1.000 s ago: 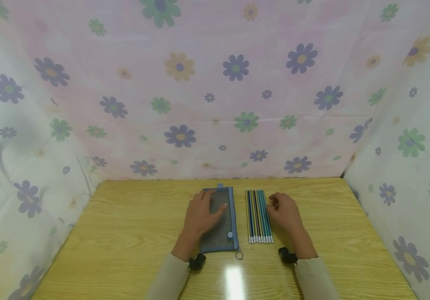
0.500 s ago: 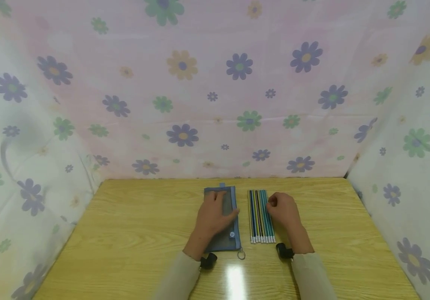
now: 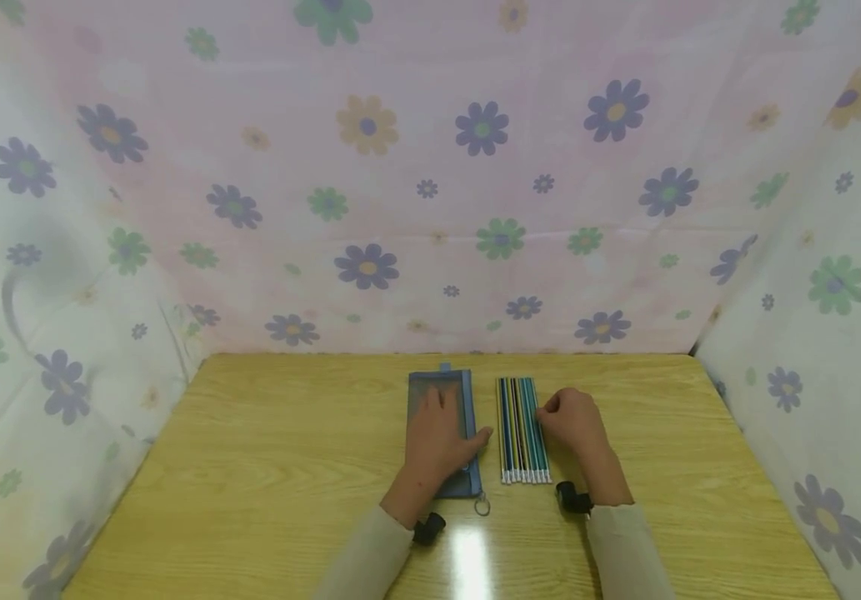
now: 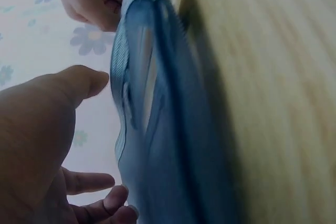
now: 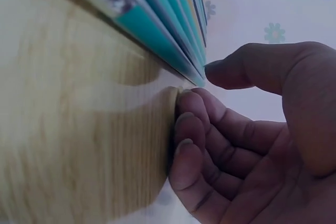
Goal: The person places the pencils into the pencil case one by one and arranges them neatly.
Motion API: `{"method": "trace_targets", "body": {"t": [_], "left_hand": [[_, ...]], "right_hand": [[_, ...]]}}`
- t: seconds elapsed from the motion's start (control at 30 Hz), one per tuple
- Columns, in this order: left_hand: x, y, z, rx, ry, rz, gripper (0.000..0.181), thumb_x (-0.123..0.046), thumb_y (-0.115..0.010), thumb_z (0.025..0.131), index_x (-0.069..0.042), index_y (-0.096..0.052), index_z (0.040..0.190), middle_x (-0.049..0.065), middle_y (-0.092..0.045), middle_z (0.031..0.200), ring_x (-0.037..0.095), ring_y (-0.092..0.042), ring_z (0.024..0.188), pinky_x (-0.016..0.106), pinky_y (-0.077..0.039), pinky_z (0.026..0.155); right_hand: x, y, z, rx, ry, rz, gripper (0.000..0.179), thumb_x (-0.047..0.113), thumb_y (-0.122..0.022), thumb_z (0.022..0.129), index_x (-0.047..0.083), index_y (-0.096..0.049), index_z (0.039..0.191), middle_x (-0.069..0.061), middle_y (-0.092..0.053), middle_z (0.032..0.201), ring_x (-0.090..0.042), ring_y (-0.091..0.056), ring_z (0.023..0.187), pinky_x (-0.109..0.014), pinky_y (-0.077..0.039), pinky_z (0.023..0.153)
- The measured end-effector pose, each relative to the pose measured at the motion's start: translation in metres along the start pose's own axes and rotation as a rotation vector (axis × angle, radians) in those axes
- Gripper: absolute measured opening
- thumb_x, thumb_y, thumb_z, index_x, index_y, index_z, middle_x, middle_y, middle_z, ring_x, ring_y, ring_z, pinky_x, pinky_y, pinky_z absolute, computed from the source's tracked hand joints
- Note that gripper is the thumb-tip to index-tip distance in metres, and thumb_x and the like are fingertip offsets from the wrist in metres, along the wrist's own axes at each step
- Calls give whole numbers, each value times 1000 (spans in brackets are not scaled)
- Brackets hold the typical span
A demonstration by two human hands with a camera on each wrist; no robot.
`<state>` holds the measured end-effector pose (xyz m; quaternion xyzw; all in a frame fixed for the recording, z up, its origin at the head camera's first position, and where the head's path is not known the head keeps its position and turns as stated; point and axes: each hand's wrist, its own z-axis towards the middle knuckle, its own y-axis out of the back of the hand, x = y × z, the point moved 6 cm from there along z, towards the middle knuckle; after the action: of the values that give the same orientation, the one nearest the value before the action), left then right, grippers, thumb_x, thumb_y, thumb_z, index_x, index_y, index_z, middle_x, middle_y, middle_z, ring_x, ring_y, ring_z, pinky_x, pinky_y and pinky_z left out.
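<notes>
A blue-grey mesh zip pouch (image 3: pixel 417 396) lies on the table. My left hand (image 3: pixel 436 433) lies over it with fingers spread forward and thumb out past its zip edge; in the left wrist view the thumb is apart from the blue pouch (image 4: pixel 173 129). To its right, several striped and teal pencils (image 3: pixel 518 433) lie side by side, eraser ends towards me. My right hand (image 3: pixel 576 419) is at their right edge, fingers curled. Up close, its thumb and forefinger meet the outermost teal pencil (image 5: pixel 152 35); whether they pinch it is unclear.
The wooden table (image 3: pixel 287 467) ends at a flowered cloth (image 3: pixel 400 208) behind and at both sides. A metal ring (image 3: pixel 482 505) hangs from the pouch's near corner. Each wrist wears a small black camera (image 3: pixel 573 497).
My left hand has slid to the right over the pouch, its thumb now beyond the zip edge. My right hand's fingers have closed in at the edge of the pencils, which lie as before.
</notes>
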<state>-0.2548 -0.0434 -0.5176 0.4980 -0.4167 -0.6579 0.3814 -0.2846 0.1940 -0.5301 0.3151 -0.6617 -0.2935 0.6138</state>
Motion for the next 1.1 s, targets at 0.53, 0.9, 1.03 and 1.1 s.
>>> {"method": "trace_targets", "body": {"t": [0.53,0.9,1.03,1.1], "left_hand": [[-3,-6,-3,-68,22,7,77,-47,-81,91,-1,-54,147,18,-60,120,31,-63,103,43,-59,75],[0,-10,0,-56,56,-211,61,-23,-81,92,-1,-58,144,20,-65,128,34,-71,101,47,-62,80],[-1,-11,-1,-61,39,-181,68,-35,-84,91,-1,-58,143,19,-63,131,34,-67,111,47,-61,87],[-2,-10,-1,-71,29,-149,70,-38,-84,91,0,-57,143,19,-61,131,34,-64,116,47,-60,90]], "right_hand": [[6,0,-5,43,-7,79,48,13,-67,91,18,-44,49,8,-30,49,-10,-24,47,-27,-27,48],[7,1,-6,46,-49,80,50,14,-68,93,18,-45,48,8,-32,48,-10,-28,46,-27,-29,48],[5,0,-6,36,-59,70,50,15,-68,93,18,-46,49,7,-32,48,-11,-29,46,-28,-30,48],[5,0,-6,30,-66,66,50,16,-69,94,18,-47,49,7,-33,48,-11,-30,46,-28,-31,47]]}}
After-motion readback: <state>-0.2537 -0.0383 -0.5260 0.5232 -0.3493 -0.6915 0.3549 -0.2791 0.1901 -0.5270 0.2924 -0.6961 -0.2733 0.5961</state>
